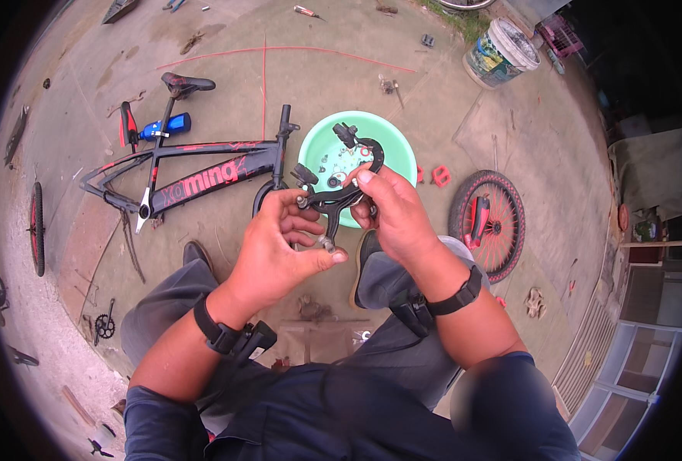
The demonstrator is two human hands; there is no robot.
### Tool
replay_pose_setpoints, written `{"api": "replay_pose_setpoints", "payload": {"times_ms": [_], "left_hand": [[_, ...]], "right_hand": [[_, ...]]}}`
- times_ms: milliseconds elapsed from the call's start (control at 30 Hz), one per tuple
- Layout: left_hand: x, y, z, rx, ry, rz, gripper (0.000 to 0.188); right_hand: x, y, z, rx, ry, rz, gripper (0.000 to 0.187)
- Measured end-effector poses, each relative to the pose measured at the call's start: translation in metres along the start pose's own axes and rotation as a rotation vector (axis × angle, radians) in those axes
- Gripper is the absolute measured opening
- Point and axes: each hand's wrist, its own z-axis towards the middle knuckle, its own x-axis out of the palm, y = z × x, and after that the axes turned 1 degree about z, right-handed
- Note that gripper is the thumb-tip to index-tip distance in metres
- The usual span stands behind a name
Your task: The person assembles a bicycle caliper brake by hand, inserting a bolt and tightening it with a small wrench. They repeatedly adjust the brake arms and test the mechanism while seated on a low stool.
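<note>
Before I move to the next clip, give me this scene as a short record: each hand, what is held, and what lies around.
left hand: fingers and thumb on the brake's near and left parts
right hand: pinching the brake's right side
held thing: black bicycle brake with curved arms
beyond it: green basin with small parts inside
left of basin: black frame, saddle attached
right of basin: red pedal, red-spoked wheel
upper right: bucket

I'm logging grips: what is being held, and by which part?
A black brake caliper: the left hand holds its lower and left ends, the right hand pinches its curved arm.
</note>
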Motion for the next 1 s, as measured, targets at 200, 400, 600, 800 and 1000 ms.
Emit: {"api": "replay_pose_setpoints", "payload": {"times_ms": [200,400,600,800,1000], "left_hand": [[-0.004,0.011,0.004,0.038,0.052,-0.012,0.102],[-0.035,0.034,0.012,-0.001,-0.080,0.080,0.067],[-0.084,0.090,0.047,-0.368,-0.267,0.139,0.055],[-0.105,0.167,0.070,-0.543,-0.285,0.463,0.033],[-0.091,0.217,0.082,-0.538,-0.371,0.458,0.029]], "right_hand": [[-0.009,0.008,-0.002,-0.003,-0.065,-0.004,0.026],[-0.038,0.016,-0.011,-0.082,-0.141,-0.018,0.029],[-0.067,0.018,-0.020,-0.089,-0.231,-0.028,0.031],[-0.080,0.018,-0.031,-0.053,-0.283,-0.008,0.029],[-0.088,0.018,-0.036,-0.092,-0.362,-0.032,0.036]]}}
